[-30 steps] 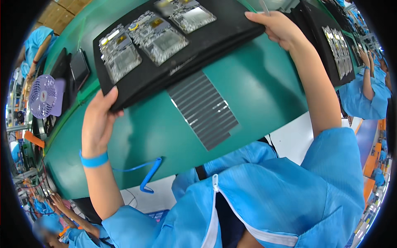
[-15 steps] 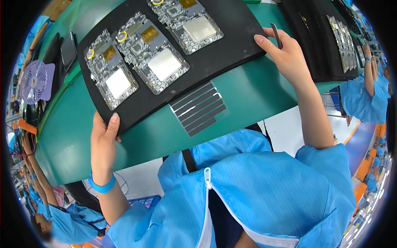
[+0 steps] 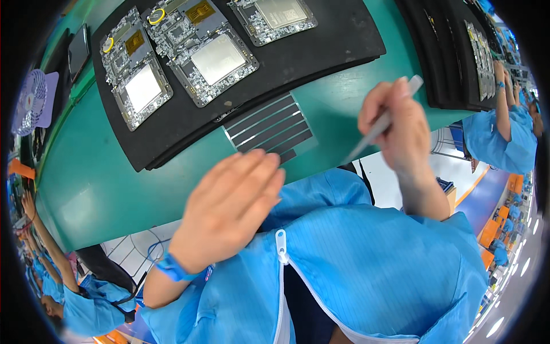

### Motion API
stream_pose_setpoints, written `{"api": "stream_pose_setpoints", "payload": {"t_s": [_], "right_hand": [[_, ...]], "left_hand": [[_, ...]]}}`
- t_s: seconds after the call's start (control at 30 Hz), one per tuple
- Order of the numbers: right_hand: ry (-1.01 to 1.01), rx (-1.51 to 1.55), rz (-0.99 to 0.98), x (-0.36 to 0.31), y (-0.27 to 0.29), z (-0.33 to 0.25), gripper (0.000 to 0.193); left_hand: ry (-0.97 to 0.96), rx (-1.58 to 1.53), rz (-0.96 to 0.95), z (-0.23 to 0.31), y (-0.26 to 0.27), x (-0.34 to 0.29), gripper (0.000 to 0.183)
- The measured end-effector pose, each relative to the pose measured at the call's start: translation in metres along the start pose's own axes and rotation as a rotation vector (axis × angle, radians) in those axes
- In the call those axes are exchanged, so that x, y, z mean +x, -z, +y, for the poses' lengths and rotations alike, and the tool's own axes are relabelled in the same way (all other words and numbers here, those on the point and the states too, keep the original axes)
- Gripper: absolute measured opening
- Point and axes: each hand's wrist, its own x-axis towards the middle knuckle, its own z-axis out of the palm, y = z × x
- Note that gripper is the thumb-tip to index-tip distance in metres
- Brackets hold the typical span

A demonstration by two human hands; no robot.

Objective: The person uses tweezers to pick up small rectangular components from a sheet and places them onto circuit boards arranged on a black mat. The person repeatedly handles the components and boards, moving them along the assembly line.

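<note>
My right hand [image 3: 401, 123] grips a pair of grey tweezers [image 3: 375, 129], slightly blurred, with the thin tip slanting down to the left past the table's near edge. My left hand [image 3: 232, 200] is open, fingers stretched out, over the near edge of a sheet of dark adhesive strips [image 3: 269, 127]. The sheet lies on the green table, and the fingertips cover its lower left corner; I cannot tell whether they touch it. Beyond it, a black foam mat [image 3: 321, 51] carries three circuit boards: a left one [image 3: 137, 74], a middle one [image 3: 206, 57] and a right one [image 3: 275, 17].
More black mats [image 3: 441, 69] are stacked at the right, with circuit boards [image 3: 480, 60] beside them. A purple fan [image 3: 34, 100] and a dark phone-like slab [image 3: 78, 51] are at the far left. Other people in blue work on both sides, one at the right [image 3: 498, 137].
Both hands have left the mat's edges; the mat now sits farther away. My left hand has come right to the strip sheet. My right hand has lowered, turning the tweezers tip down.
</note>
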Motion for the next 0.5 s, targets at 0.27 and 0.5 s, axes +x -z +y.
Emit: {"api": "stream_pose_setpoints", "payload": {"t_s": [0.27, 0.5], "right_hand": [[-0.156, 0.099, 0.016, -0.008, -0.028, 0.014, 0.024], [-0.145, 0.04, 0.017, -0.006, -0.038, 0.013, 0.024]], "left_hand": [[-0.072, 0.006, -0.01, -0.009, -0.03, 0.007, 0.03], [-0.111, 0.008, 0.002, -0.018, -0.029, 0.005, 0.029]]}}
